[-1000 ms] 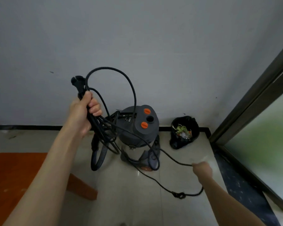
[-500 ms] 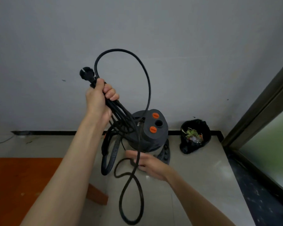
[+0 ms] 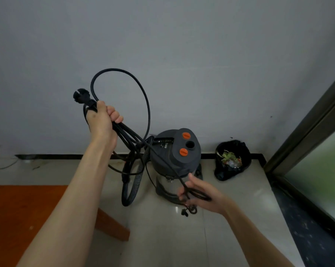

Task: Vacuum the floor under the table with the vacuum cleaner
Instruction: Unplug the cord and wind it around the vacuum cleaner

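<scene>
The vacuum cleaner (image 3: 175, 162) stands on the floor (image 3: 240, 218) at centre, just before the far wall (image 3: 182, 54). Its hose (image 3: 133, 187) hangs at its left side. The bin bag (image 3: 232, 160) sits to its right, in the far corner beside the door frame (image 3: 307, 135). The table (image 3: 18, 218) occupies the near left. The left hand (image 3: 102, 120) is raised left of the vacuum cleaner, with the plug (image 3: 81, 95) above it and loops of the power cord (image 3: 143, 105) (one arching over the hand) to its right. The right hand (image 3: 199, 193) is in front of the vacuum cleaner base, on the cord.
</scene>
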